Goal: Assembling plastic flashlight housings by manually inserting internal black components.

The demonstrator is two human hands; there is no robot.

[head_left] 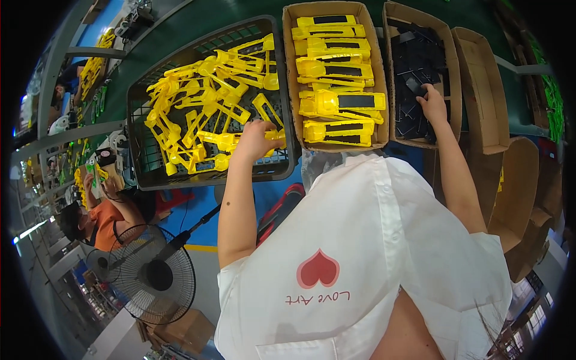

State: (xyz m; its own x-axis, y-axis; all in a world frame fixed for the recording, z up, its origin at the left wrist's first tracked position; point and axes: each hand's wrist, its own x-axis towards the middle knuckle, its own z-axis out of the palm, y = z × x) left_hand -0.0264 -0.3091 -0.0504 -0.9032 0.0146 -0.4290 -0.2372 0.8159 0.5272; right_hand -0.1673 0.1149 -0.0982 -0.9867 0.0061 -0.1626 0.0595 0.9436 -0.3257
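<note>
My left hand (257,141) reaches into the near right corner of a dark plastic crate (135,147), its fingers bent round a yellow plastic part (219,140). Many similar yellow frame-like parts (207,99) lie loosely heaped in the crate. My right hand (433,105) is inside a cardboard box (415,143) of flat black pieces; its thumb and fingers close on a dark rectangular plate (414,86). Between my hands, a longer cardboard box (292,78) holds yellow parts with black panels (360,101) set in them, stacked in a row.
Right of the black pieces stands another cardboard box (480,78), with more cartons (517,192) lower down. A standing fan (157,275) is at the lower left. Beyond it a person in orange (111,225) handles green and yellow parts. Everything in front rests on a green surface (198,15).
</note>
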